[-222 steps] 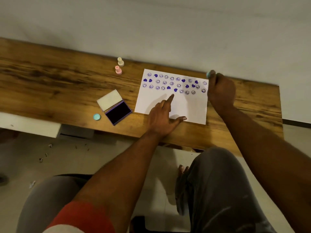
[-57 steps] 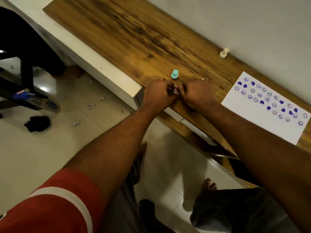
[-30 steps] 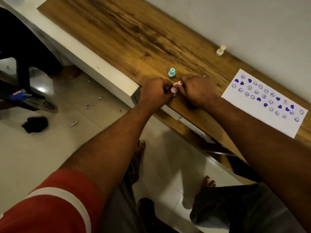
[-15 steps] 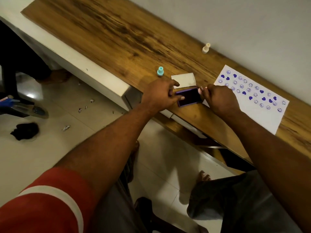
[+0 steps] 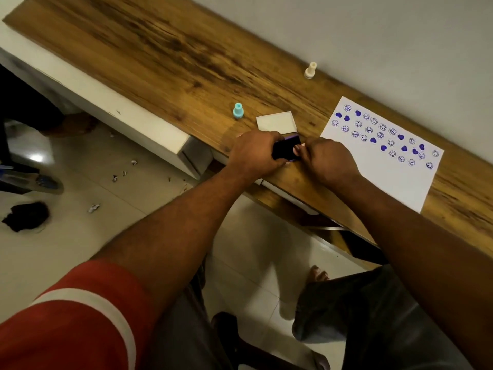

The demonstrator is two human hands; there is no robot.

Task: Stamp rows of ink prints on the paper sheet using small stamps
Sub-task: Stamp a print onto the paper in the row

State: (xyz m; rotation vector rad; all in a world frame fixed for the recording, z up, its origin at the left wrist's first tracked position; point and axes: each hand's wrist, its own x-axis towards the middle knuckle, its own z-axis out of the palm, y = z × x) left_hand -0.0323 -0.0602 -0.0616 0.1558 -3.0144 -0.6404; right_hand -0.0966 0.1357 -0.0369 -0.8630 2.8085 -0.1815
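Note:
The white paper sheet (image 5: 373, 180) lies on the wooden table (image 5: 165, 57), with rows of purple smiley and heart prints across its far half. Left of it sits the open ink pad (image 5: 285, 149), its white lid (image 5: 276, 120) folded back. My left hand (image 5: 254, 153) grips the pad's left side. My right hand (image 5: 329, 161) is closed at the pad's right edge; only a pink tip of the small stamp (image 5: 297, 149) shows at its fingertips, touching the dark pad.
A teal stamp (image 5: 238, 111) stands just left of the lid. A cream stamp (image 5: 310, 70) stands by the wall. The table's front edge runs right under my hands. A white ledge (image 5: 106, 108) and littered floor lie to the left.
Both hands went from handling the pink stamp at the table edge to the ink pad. My right hand has closed in onto the pad's right edge.

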